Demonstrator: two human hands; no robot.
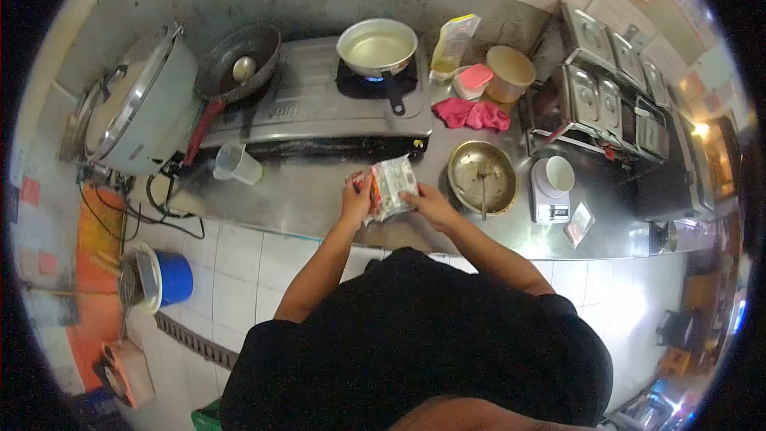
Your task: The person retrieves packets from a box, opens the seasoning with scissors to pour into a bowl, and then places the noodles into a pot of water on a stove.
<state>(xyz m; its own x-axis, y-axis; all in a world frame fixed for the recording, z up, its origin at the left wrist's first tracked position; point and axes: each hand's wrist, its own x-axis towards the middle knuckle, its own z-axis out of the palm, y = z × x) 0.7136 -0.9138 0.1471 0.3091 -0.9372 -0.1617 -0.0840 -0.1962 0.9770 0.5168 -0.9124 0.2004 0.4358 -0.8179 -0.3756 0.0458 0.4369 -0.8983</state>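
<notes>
A clear plastic packet with red printing is held over the counter's front edge; its contents are too small to name. My left hand is closed around its left side. On the other side, my right hand pinches the packet's right edge with thumb and fingers. Just right of that hand stands a metal bowl with a fork leaning in it and residue on its inside. A clear plastic measuring jug is on the counter to the left.
On a gas stove, a saucepan of liquid sits over a blue flame. A frying pan holds a ladle. Also around are a large pot, a pink cloth, a kitchen scale with a white bowl, and metal lidded containers.
</notes>
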